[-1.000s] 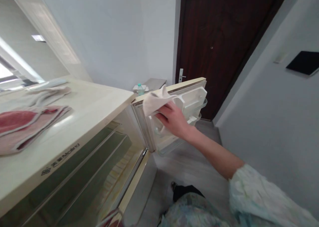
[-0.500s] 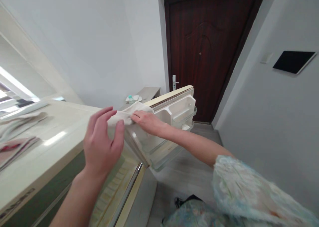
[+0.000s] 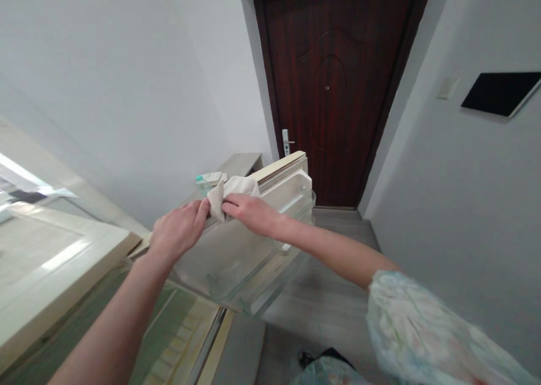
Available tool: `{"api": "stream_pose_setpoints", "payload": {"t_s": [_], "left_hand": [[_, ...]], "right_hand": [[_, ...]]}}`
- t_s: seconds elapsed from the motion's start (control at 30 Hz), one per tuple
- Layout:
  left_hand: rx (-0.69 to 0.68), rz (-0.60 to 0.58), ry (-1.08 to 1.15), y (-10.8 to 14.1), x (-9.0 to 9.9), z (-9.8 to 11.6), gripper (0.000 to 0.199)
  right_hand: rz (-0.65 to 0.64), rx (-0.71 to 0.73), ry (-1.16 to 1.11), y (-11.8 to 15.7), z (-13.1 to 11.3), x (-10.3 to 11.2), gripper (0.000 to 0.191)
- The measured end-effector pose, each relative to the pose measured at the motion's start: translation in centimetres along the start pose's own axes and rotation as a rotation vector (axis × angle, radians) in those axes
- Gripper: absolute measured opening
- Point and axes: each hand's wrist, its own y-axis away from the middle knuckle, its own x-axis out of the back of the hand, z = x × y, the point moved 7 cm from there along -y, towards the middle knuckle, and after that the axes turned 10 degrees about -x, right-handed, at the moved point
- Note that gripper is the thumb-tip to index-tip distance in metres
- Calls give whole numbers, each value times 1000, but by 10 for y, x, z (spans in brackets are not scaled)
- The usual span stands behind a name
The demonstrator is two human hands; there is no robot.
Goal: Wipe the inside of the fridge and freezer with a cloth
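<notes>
A crumpled beige cloth (image 3: 226, 196) sits bunched at the top of an open refrigerator door (image 3: 245, 255), whose clear plastic door bins face me. My left hand (image 3: 180, 230) pinches the cloth's left side. My right hand (image 3: 249, 213) closes over the cloth from the right, pressing it against the door's inner edge. The two hands nearly meet, with the cloth between them. Part of the door's inner liner is hidden behind my hands and the cloth.
The cream refrigerator top (image 3: 54, 255) lies at lower left, above its green-tinted interior. Beyond the door stand a low shelf (image 3: 240, 165) with a bottle, and a dark wooden entry door (image 3: 333, 92). A grey floor (image 3: 321, 283) lies below.
My left hand has come in and closed on the cloth, which is now bunched between both hands. The view has turned right, moving the refrigerator lower left and out of the towels' sight.
</notes>
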Motion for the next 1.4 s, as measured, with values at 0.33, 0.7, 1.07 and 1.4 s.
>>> {"api": "stream_pose_setpoints", "payload": {"t_s": [0.33,0.7,1.07,1.4], "left_hand": [[186,-90,-70,6,0,2,69],[345,-227,-116,4,-6,-7,66],[368,-200,-221,4,-9,-14,77],[228,-136,-252,2,-7,-3,66]], "right_hand": [[252,-390,-200,63,213,57,23],[810,-888,-683,146,317,-45,36],[294,-1514,-760,253,307,-219,27],[769,-1552,-766,315,275,-76,52]]}}
